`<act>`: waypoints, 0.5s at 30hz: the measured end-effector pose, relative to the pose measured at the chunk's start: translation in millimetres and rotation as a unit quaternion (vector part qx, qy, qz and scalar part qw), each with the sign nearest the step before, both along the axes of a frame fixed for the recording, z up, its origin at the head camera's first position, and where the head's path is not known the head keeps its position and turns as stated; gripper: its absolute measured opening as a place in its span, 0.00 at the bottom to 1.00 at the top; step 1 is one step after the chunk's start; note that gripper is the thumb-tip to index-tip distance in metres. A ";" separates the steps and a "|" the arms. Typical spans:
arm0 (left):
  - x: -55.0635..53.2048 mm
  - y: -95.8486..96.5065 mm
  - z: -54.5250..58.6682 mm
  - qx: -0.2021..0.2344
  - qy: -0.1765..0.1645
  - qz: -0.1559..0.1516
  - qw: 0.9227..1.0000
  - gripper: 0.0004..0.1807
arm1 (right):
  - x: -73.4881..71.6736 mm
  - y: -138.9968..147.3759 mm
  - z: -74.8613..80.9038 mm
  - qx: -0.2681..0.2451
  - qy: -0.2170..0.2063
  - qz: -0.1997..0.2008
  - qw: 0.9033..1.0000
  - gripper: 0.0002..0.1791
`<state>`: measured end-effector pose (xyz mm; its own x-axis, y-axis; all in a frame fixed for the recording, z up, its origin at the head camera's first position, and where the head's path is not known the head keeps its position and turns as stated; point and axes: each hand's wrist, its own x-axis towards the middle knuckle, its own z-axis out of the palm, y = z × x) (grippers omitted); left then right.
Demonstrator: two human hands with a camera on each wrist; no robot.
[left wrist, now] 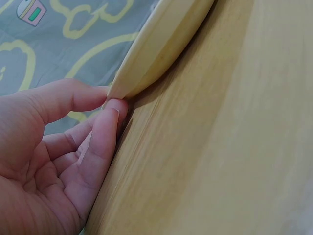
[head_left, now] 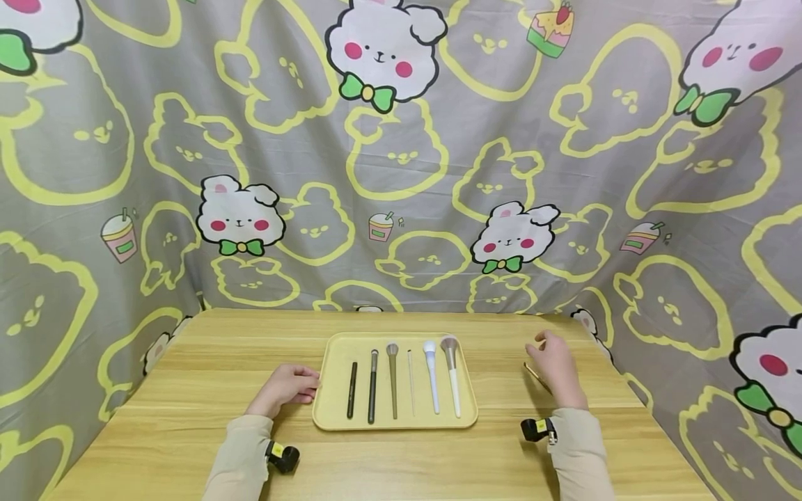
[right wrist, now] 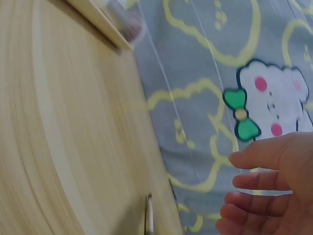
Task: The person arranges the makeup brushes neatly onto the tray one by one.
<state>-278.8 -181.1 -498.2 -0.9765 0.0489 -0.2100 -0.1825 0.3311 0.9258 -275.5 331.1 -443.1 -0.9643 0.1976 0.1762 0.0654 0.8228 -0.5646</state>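
A yellow tray (head_left: 333, 393) lies on the wooden table. My left hand (head_left: 287, 388) is at its left side; in the left wrist view, thumb and fingertips pinch the tray's rim (left wrist: 146, 54). Several makeup brushes stand in a row on the tray, from a short black one (head_left: 352, 391) at left to a large white-handled one (head_left: 453, 376) at right. To the right of the tray, my right hand (head_left: 559, 367) is raised with loosely bent fingers, holding nothing. Beside it, a thin gold-and-dark brush-like stick (head_left: 536, 376) is partly hidden by the hand; its tip also shows in the right wrist view.
The wooden table (head_left: 401, 463) reaches back to a grey curtain (head_left: 413, 278) with rabbit prints, which also hangs at both sides. A small black camera is strapped to each wrist.
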 end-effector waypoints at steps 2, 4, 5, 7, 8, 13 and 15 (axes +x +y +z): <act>0.2 0.0 0.5 -0.001 0.001 0.000 1.000 0.15 | 1.9 8.0 -0.7 -0.003 -0.007 -0.007 1.000 0.21; 0.3 0.1 0.8 -0.002 -0.001 0.002 1.000 0.15 | 4.6 14.4 -1.3 -0.006 -0.018 -0.014 1.000 0.20; 0.5 0.0 1.0 -0.002 -0.001 0.002 1.000 0.15 | 5.4 17.2 -1.8 -0.007 -0.024 -0.016 1.000 0.20; 0.5 -0.1 0.9 -0.004 -0.003 0.003 1.000 0.15 | 7.3 21.3 -2.1 -0.007 -0.032 -0.017 0.999 0.20; 0.6 -0.1 1.0 -0.004 -0.004 0.004 1.000 0.15 | 8.1 22.8 -2.2 -0.008 -0.036 -0.016 0.999 0.20; 0.8 -0.4 0.9 -0.006 -0.002 0.002 1.000 0.15 | 8.6 28.5 -5.3 0.011 -0.047 -0.002 0.999 0.17; 0.7 -0.4 0.6 -0.006 0.000 0.001 1.000 0.15 | 8.1 30.4 -7.6 0.018 -0.057 0.007 0.998 0.15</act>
